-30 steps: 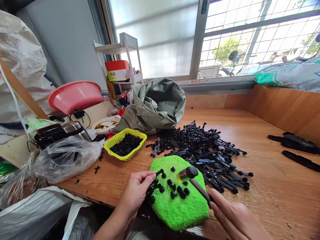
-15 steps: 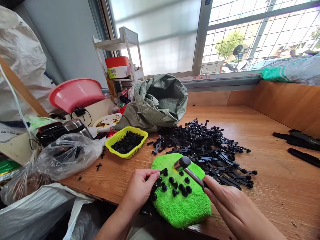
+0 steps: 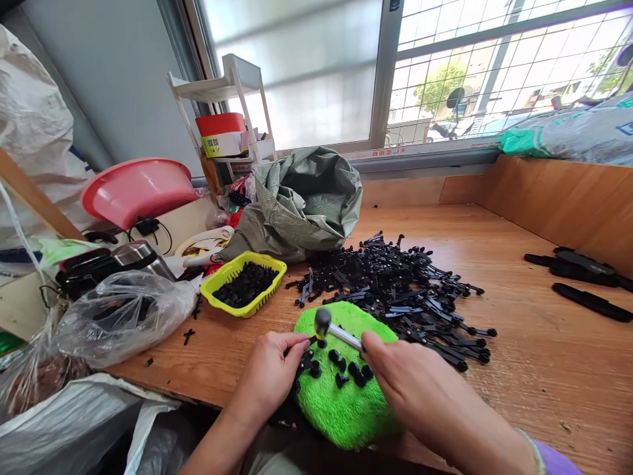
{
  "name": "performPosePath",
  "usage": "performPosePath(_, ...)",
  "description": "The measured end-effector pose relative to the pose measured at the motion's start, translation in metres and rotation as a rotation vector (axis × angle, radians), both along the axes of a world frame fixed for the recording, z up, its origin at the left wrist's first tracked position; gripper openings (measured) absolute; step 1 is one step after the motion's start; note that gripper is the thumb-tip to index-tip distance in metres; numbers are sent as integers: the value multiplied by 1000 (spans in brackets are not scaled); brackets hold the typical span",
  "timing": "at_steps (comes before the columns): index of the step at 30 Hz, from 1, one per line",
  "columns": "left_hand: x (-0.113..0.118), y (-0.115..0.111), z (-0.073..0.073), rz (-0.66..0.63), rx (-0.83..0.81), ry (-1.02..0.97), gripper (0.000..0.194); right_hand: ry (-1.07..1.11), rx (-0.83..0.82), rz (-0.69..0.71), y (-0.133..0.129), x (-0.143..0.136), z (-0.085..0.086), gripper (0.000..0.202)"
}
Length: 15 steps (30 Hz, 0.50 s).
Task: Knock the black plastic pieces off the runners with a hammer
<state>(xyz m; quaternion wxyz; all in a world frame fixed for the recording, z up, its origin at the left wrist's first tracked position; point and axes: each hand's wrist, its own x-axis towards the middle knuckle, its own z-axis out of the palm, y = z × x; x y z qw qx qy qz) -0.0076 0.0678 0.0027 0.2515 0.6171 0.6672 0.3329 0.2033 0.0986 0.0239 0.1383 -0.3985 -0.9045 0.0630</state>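
Between thumb and forefinger, my left hand (image 3: pixel 274 369) pinches a small black plastic arm (image 3: pixel 313 339) at the left side of a green fluffy cloth pad (image 3: pixel 346 415). The arm's far end lies at a round black piece. My right hand (image 3: pixel 413 379) is closed round a small hammer (image 3: pixel 346 336) with a metal shaft; its black and yellow head is over the end of that arm. Whether the head touches it I cannot tell. Several black mushroom-shaped plugs (image 3: pixel 353 369) lie loose on the pad, between my hands.
Behind the pad spreads a heap of black jointed plastic strips (image 3: pixel 395 284). A yellow basket (image 3: pixel 205 290) of small black parts stands to the left, before a grey-green woven sack (image 3: pixel 306 218). Further left is a clear plastic bag (image 3: pixel 123 316). Dark flat pieces (image 3: pixel 588 300) lie at the right.
The hammer has moved left and down, its head now over the arm end in my left hand. My left hand keeps its pinch. The whole view has shifted slightly.
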Motion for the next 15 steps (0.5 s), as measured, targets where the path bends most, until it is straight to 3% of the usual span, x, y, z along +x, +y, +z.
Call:
performPosePath(9,-1,3,0,-35,-31,44,30,-14,-66,-32,1,-2,-2,17)
performPosePath(15,-14,-1,-1,-57,-42,68,34,106,-163,-30,-1,-7,2,14)
